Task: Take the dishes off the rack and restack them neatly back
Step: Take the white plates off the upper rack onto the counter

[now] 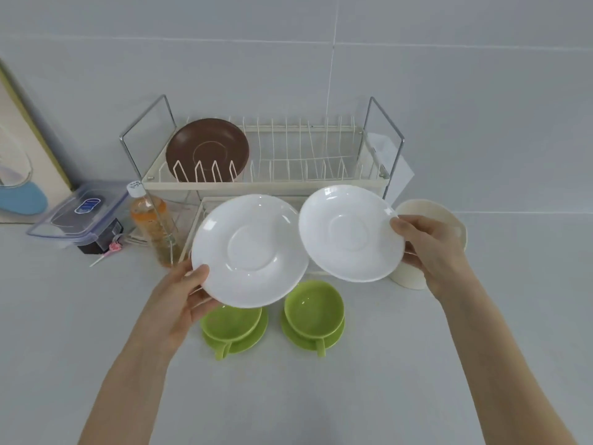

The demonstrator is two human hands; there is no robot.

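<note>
My left hand (179, 300) grips a white saucer (250, 250) by its lower left rim. My right hand (430, 252) holds a second white saucer (351, 232) by its right rim. Both saucers hang tilted in the air in front of the cream wire dish rack (266, 184), their edges almost meeting. One brown saucer (207, 149) stands upright in the rack's left slots. On the counter below, two green cups sit on green saucers, one (234, 329) partly hidden under the left white saucer, the other (314, 316) to its right.
A cream cup-like container (449, 226) stands behind my right hand. Left of the rack are a bottle of orange drink (150, 226), a clear lidded box (80, 216) and a small lollipop (109, 250). A framed picture (22, 149) leans on the tiled wall.
</note>
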